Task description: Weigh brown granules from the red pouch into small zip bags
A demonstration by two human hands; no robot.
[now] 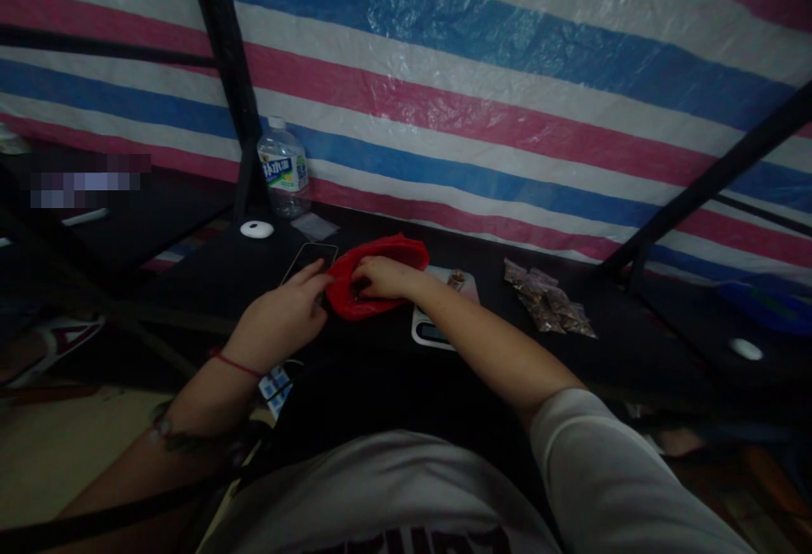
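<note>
A red plastic bag [406,251] lies with its mouth spread on the black tabletop. My left hand [285,310] is at the bag's left rim, its fingers closed on the edge. My right hand [384,277] reaches into the bag from the right, fingers curled downward; what they hold is hidden in shadow. Right of the bag, partly behind my right forearm, stands a white kitchen scale [424,336]. A small filled packet [456,281] sits on its plate. Farther right lie several clear packets [549,298] with brownish contents.
A phone [308,258] lies near my left hand. Behind it are a small clear bag [315,226], a white oval object [257,229] and a plastic bottle [283,169]. Another white object [746,349] is at the right. Black metal posts [232,72] and striped sheeting [475,97] stand behind.
</note>
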